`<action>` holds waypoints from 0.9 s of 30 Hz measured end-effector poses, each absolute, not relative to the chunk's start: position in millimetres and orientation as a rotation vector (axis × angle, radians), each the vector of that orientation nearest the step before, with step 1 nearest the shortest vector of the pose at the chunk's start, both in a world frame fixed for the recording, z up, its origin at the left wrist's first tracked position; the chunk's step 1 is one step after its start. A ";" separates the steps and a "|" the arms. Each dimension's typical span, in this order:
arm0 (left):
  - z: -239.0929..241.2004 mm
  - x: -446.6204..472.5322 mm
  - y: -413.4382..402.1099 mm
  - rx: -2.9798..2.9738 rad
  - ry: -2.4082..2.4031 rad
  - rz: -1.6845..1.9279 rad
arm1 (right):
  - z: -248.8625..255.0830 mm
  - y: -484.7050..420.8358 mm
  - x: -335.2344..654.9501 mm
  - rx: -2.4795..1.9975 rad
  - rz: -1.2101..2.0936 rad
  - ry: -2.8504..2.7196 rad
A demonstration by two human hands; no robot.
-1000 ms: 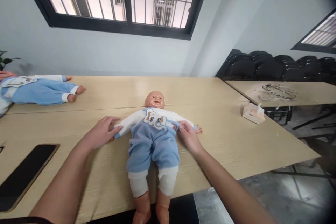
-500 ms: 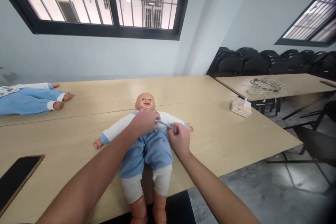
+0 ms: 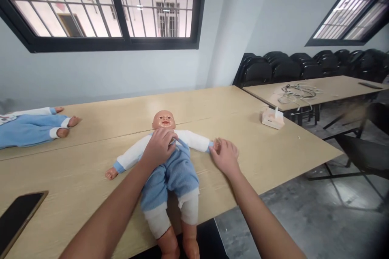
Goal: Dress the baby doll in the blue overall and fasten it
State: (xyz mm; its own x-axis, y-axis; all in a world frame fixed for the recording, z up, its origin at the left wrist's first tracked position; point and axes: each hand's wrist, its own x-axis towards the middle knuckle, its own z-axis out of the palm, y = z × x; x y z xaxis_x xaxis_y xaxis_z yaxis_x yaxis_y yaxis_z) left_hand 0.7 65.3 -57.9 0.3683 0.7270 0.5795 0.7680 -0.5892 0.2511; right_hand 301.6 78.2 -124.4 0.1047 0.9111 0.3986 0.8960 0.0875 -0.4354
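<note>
A baby doll (image 3: 163,119) lies face up on the table, dressed in a white long-sleeved top with blue cuffs and blue trousers (image 3: 182,166) with white lower legs. My left hand (image 3: 161,142) rests over the doll's chest, its fingers closed on the blue edge of the clothing just under the neck. Out at the side, my right hand (image 3: 226,153) curls round the doll's small hand (image 3: 216,145) by the blue cuff, hiding most of it. Both of the doll's arms are spread, and its bare feet point towards me.
A second doll in blue trousers (image 3: 33,129) lies at the far left. A dark phone (image 3: 21,214) is at the near left. Towards the right stand a tissue box (image 3: 272,118), a table with tangled cables (image 3: 299,93), stacked black chairs (image 3: 258,68) and a folding chair (image 3: 364,151).
My right hand has let go of the blue strip at the doll's chest and moved right to the doll's hand. My left hand stays at the chest. The view has shifted slightly.
</note>
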 end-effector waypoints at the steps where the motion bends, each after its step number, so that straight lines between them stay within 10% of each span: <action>1: -57.7 0.4 65.2 -2.552 -1.370 -1.039 | -127.0 79.8 305.3 -1.812 0.092 -1.787; 12: -49.8 -10.5 65.2 -2.530 -1.536 -0.591 | -115.7 103.7 284.8 -1.306 0.757 -1.272; 27: -51.0 -10.8 66.2 -2.263 -1.479 -1.452 | -75.9 126.5 189.4 -0.515 0.607 -2.208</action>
State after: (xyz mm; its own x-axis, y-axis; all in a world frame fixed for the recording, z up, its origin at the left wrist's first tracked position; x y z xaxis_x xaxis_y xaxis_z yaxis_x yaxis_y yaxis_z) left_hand -10.8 66.2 -51.0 0.0889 0.6754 0.7321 0.7446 -0.5332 0.4015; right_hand 189.4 126.5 -75.9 -0.6191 0.5355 0.5744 0.1665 0.8043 -0.5704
